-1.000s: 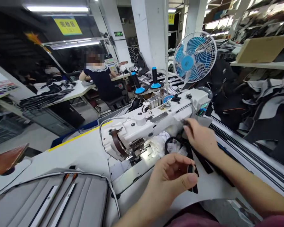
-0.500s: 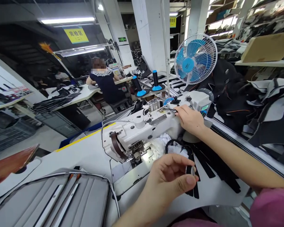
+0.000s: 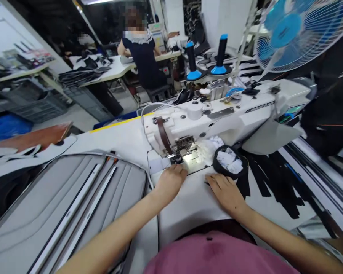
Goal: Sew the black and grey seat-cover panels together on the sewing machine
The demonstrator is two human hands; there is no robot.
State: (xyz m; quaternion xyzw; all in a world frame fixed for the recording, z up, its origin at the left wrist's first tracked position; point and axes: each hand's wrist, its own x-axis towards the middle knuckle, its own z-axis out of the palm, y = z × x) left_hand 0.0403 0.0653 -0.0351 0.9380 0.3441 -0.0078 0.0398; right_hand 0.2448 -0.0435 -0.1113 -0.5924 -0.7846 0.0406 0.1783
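A white sewing machine [image 3: 234, 118] stands across the table. My left hand [image 3: 171, 180] is at the front of its needle area, beside the shiny metal plate [image 3: 194, 161]. Its fingers are bent together and point down. Whatever lies between them is hidden. My right hand [image 3: 224, 192] rests on the white tabletop to the right, its fingers stretched forward and lying low. A small dark bit shows at its fingertips, too little to name. Just beyond it sits a round black holder [image 3: 230, 161] with white scraps inside.
A grey quilted panel [image 3: 125, 190] with two light strips lies on the left. Black fabric strips [image 3: 280, 182] lie on the right. Two black thread cones [image 3: 221, 53] and a blue fan [image 3: 290, 32] stand behind. Further back, a person [image 3: 144, 53] sits at another table.
My left hand, which held up a small bobbin, has moved left and forward to the needle area. My right hand has come down from the machine's top onto the table. The view has tilted down.
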